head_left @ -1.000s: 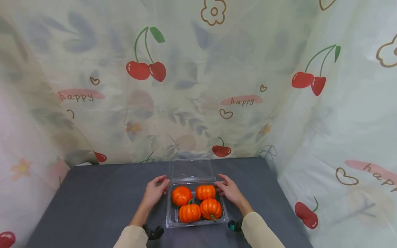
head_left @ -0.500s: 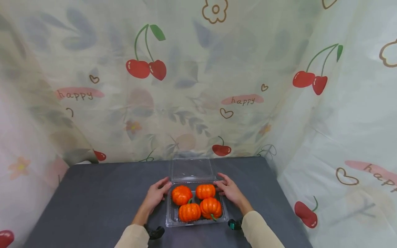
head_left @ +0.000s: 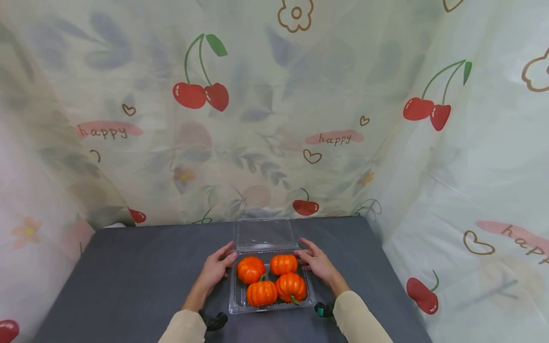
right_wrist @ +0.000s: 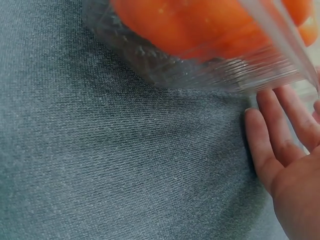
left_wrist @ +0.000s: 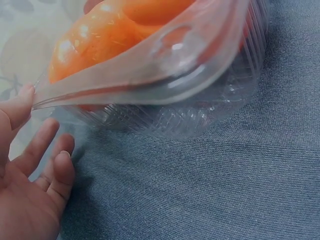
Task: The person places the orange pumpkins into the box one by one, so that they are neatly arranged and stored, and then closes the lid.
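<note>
A clear plastic clamshell container (head_left: pixel 269 309) lies on the dark table, its lid (head_left: pixel 265 232) folded back. Inside sit several small orange pumpkins; one pumpkin (head_left: pixel 251 270) is at the back left, another pumpkin (head_left: pixel 291 287) at the front right, green stem forward. My left hand (head_left: pixel 214 267) is at the back left corner, thumb at the rim (left_wrist: pixel 135 89) in the left wrist view, other fingers loosely bent below. At the back right corner my right hand (head_left: pixel 318 266) has its fingers (right_wrist: pixel 272 117) extended close to the container's wall; its thumb is mostly cut off.
A dark grey cloth covers the table (head_left: pixel 141 276). Behind it hangs a pale curtain (head_left: pixel 257 119) with cherries and "happy" prints, and more curtain (head_left: pixel 493 181) hangs on the right. Black straps (head_left: pixel 216 322) sit at both wrists.
My left hand has come slightly right to the container's back left corner. The right hand, container and pumpkins stay nearly where they were.
</note>
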Action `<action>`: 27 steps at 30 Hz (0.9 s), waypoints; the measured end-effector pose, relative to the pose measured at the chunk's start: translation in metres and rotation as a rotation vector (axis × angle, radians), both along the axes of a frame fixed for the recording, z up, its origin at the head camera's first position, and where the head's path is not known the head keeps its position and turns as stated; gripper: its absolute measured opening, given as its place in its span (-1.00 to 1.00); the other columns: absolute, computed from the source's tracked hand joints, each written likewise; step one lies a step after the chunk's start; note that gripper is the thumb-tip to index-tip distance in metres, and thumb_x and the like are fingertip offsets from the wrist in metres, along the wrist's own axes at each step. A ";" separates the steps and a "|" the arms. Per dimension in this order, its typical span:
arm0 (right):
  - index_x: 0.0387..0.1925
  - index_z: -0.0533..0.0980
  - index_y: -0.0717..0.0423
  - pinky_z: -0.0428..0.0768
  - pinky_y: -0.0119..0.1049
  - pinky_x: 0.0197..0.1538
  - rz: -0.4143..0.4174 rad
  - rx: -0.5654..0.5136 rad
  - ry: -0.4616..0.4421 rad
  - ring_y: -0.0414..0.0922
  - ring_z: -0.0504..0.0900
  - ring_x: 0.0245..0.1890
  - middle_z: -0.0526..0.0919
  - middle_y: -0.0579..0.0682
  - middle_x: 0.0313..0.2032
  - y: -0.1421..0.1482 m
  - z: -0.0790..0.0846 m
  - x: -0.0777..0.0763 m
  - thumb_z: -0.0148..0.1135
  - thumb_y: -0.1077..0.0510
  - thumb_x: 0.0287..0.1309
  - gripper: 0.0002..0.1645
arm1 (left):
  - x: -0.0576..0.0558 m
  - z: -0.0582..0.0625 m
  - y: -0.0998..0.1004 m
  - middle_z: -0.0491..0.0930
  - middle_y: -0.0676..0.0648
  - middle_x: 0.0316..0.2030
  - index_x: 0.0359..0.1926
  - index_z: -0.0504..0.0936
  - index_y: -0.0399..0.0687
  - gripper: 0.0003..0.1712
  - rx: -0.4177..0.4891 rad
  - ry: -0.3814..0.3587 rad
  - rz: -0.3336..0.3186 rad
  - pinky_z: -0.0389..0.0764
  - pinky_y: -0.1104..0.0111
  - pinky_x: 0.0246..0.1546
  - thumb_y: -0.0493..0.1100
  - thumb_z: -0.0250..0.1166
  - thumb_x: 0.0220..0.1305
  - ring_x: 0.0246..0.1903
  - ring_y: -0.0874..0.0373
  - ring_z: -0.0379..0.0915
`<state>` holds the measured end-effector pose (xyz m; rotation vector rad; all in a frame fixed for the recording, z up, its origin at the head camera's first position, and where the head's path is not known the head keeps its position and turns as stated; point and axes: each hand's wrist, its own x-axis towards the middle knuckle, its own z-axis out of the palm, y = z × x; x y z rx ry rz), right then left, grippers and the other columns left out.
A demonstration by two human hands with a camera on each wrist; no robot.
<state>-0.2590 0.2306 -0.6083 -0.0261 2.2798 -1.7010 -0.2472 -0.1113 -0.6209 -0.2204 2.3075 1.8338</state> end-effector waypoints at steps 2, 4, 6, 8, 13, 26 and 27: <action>0.58 0.12 0.03 0.73 -0.08 0.04 0.000 -0.006 0.000 -0.01 0.73 0.03 0.62 0.24 0.24 0.000 0.000 0.000 0.09 0.00 0.51 -0.26 | 0.000 0.000 0.000 0.57 -0.23 0.29 0.49 0.38 0.13 -0.33 -0.001 0.000 0.002 0.58 0.33 -0.37 0.00 0.29 0.42 -0.24 0.15 0.58; 0.58 0.12 0.03 0.73 -0.10 0.03 -0.003 -0.011 0.001 -0.01 0.73 0.02 0.62 0.24 0.24 0.000 -0.001 0.000 0.09 0.00 0.51 -0.26 | 0.001 0.000 0.000 0.57 -0.22 0.29 0.50 0.37 0.14 -0.33 -0.004 -0.001 0.004 0.58 0.33 -0.37 0.00 0.29 0.43 -0.24 0.15 0.58; 0.58 0.12 0.02 0.73 -0.11 0.01 -0.008 -0.015 0.004 -0.01 0.73 0.02 0.63 0.24 0.23 0.001 -0.001 0.000 0.09 0.01 0.51 -0.26 | 0.001 0.001 0.000 0.57 -0.22 0.29 0.50 0.37 0.16 -0.33 -0.008 -0.004 0.006 0.58 0.33 -0.37 0.00 0.29 0.43 -0.24 0.15 0.59; 0.58 0.11 0.02 0.73 -0.12 0.00 -0.012 -0.015 0.008 -0.01 0.73 0.01 0.63 0.24 0.23 0.001 -0.002 0.000 0.09 0.01 0.51 -0.26 | 0.002 0.002 0.001 0.57 -0.21 0.29 0.50 0.37 0.17 -0.33 -0.009 -0.005 0.008 0.58 0.33 -0.36 0.00 0.29 0.43 -0.24 0.15 0.59; 0.59 0.11 -0.02 0.73 -0.10 0.01 -0.016 -0.020 0.017 -0.02 0.73 0.00 0.63 0.24 0.23 0.000 -0.002 0.001 0.11 0.00 0.50 -0.24 | 0.002 0.003 0.001 0.58 -0.22 0.28 0.49 0.38 0.18 -0.34 -0.005 0.002 0.013 0.59 0.32 -0.36 -0.01 0.30 0.42 -0.24 0.13 0.59; 0.56 0.17 -0.14 0.74 -0.15 -0.05 -0.044 -0.018 0.030 -0.10 0.72 -0.10 0.63 0.22 0.23 -0.001 0.000 0.001 0.18 0.04 0.46 -0.25 | 0.003 0.008 0.004 0.64 -0.22 0.17 0.43 0.47 0.15 -0.35 -0.011 0.033 0.086 0.58 0.34 -0.36 -0.07 0.38 0.35 -0.24 0.12 0.60; 0.56 0.17 -0.14 0.74 -0.15 -0.06 -0.047 -0.019 0.037 -0.09 0.72 -0.10 0.63 0.23 0.23 -0.001 0.000 0.001 0.19 0.05 0.45 -0.25 | 0.003 0.009 0.005 0.65 -0.22 0.16 0.42 0.49 0.14 -0.36 -0.013 0.041 0.092 0.59 0.34 -0.36 -0.09 0.39 0.33 -0.24 0.13 0.60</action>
